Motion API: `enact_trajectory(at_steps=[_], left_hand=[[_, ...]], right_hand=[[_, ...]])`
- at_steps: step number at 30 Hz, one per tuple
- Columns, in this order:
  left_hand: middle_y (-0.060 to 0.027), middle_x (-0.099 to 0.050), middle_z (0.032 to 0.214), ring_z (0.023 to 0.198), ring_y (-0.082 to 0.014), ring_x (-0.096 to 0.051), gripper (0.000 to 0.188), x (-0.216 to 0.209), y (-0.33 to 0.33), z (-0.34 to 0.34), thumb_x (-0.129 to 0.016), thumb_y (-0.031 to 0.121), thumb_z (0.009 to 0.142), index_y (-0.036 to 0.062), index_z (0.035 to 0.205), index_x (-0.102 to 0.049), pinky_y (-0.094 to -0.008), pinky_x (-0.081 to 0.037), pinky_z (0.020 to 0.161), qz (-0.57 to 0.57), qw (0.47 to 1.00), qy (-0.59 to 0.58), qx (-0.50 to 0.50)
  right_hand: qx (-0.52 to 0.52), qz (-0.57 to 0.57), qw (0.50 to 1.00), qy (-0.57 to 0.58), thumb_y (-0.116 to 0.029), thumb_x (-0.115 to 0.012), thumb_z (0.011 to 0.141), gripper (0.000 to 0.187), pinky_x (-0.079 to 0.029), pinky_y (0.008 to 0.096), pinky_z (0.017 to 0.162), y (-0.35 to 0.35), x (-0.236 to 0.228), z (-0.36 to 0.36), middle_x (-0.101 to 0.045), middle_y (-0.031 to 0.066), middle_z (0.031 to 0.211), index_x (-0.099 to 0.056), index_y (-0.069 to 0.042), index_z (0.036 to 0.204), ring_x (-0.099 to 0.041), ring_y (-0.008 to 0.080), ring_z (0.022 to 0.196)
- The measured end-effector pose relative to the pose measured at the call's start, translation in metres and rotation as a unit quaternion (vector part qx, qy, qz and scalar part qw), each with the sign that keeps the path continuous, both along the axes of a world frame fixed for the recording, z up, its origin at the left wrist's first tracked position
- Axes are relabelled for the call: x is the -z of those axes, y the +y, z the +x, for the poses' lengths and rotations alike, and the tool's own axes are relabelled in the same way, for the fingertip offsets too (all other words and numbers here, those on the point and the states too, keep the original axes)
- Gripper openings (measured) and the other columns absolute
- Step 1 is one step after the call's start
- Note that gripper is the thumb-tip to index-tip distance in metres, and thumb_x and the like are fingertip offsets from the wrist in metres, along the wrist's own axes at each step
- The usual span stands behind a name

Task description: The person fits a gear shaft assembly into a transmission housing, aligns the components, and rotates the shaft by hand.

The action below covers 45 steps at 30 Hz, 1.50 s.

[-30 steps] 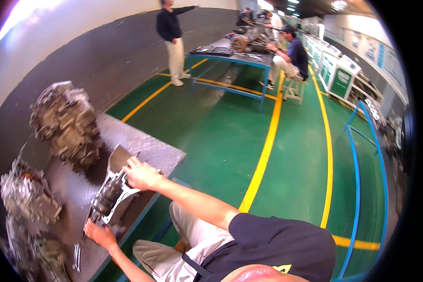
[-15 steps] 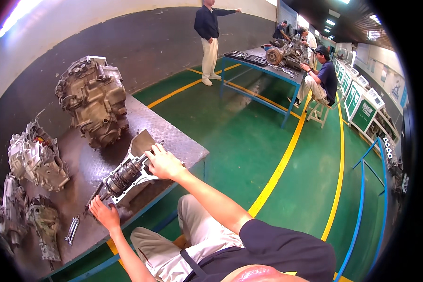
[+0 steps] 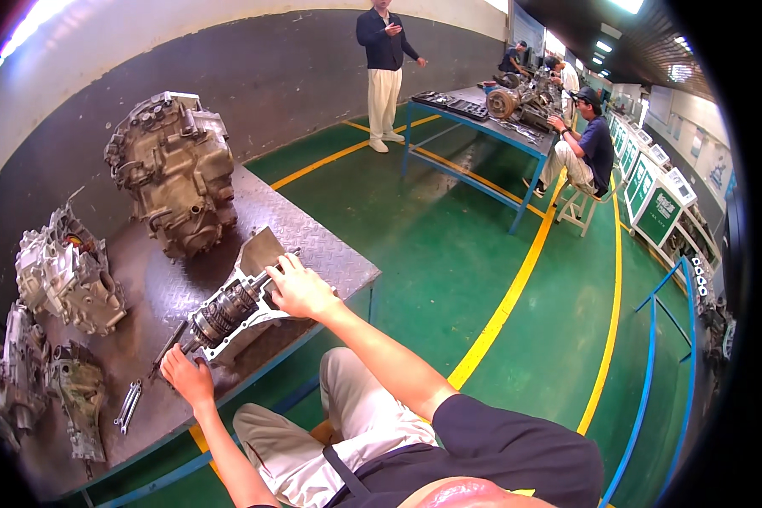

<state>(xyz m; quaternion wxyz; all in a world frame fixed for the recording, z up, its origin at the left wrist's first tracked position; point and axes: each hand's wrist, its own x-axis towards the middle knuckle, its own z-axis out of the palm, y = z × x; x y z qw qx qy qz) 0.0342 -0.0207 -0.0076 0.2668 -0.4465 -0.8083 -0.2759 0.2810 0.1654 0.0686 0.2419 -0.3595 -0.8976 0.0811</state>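
Note:
A shaft stacked with dark gears (image 3: 222, 315) lies along an opened, light-metal gearbox housing half (image 3: 262, 251) at the front edge of the metal table. My right hand (image 3: 300, 289) is closed round the shaft's far end, its fingers over the thin rod. At the near end, my left hand (image 3: 188, 377) grips the shaft tip, with the fingertips partly hidden. A thin dark bar (image 3: 174, 339) lies beside the housing, just past my left fingers. A few wrenches (image 3: 129, 406) rest on the table to the left of that hand.
A large brown gearbox (image 3: 173, 173) stands upright behind the housing. Silver gearbox casings (image 3: 68, 271) and a smaller casing (image 3: 78, 398) crowd the left side of the table (image 3: 334, 245). Beyond, one person stands and others work at a blue-framed bench (image 3: 474, 123). A blue rail (image 3: 649, 372) stands right.
The view has shifted slightly. Both hands keep their places on the shaft, with small finger shifts. The standing person has lowered the outstretched arm and raised the other hand to the chest.

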Motion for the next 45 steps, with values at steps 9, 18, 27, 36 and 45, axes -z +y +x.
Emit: enact_trajectory(at_steps=[9,18,27,36,45], left_hand=[[-0.0147,-0.060,0.105,0.109,-0.0321,-0.054,0.031,-0.006,0.008,-0.010,-0.069,0.009,0.075,0.0021,0.103,-0.056,-0.0448,-0.037,0.102,-0.038,0.999,0.012,-0.037],[-0.0223,-0.069,0.095,0.090,-0.0402,-0.066,0.020,-0.019,0.022,-0.038,-0.070,0.016,0.076,-0.0002,0.087,-0.068,-0.0498,-0.050,0.083,-0.160,0.981,-0.060,-0.090],[-0.0256,-0.069,0.100,0.097,-0.0412,-0.067,0.028,-0.056,0.022,-0.028,-0.062,0.017,0.080,-0.0015,0.097,-0.072,-0.0502,-0.053,0.084,-0.269,0.953,-0.134,-0.039],[-0.0171,-0.061,0.109,0.111,-0.0367,-0.054,0.036,-0.002,0.003,-0.010,-0.069,0.007,0.073,-0.0005,0.107,-0.058,-0.0451,-0.036,0.108,-0.008,1.000,0.020,-0.015],[-0.0175,-0.049,0.134,0.134,-0.0352,-0.040,0.068,0.001,-0.012,0.008,-0.068,0.005,0.071,-0.0001,0.134,-0.044,-0.0480,-0.022,0.121,0.000,1.000,0.011,0.013]], right_hand=[[-0.004,-0.015,1.000,-0.010,-0.024,-0.061,0.088,0.054,-0.046,0.0499,0.103,-0.001,-0.004,0.000,-0.045,0.0246,0.139,-0.051,-0.002,0.136,-0.036,0.0397,0.139],[-0.004,-0.029,0.999,-0.028,-0.028,-0.058,0.090,0.055,-0.045,0.0484,0.107,-0.003,-0.003,0.001,-0.042,0.0236,0.145,-0.049,-0.005,0.139,-0.035,0.0387,0.141],[-0.005,-0.041,0.999,-0.032,-0.028,-0.058,0.090,0.056,-0.044,0.0479,0.107,-0.003,-0.009,0.007,-0.040,0.0238,0.146,-0.048,-0.005,0.140,-0.033,0.0391,0.142],[-0.006,-0.007,1.000,-0.008,-0.026,-0.060,0.089,0.052,-0.047,0.0471,0.104,-0.004,-0.002,0.005,-0.043,0.0231,0.143,-0.052,-0.004,0.136,-0.035,0.0391,0.139],[0.001,-0.029,0.999,-0.045,-0.030,-0.056,0.092,0.056,-0.019,0.0593,0.119,-0.003,-0.003,0.004,-0.036,0.0213,0.152,-0.046,-0.007,0.143,-0.026,0.0373,0.146]])
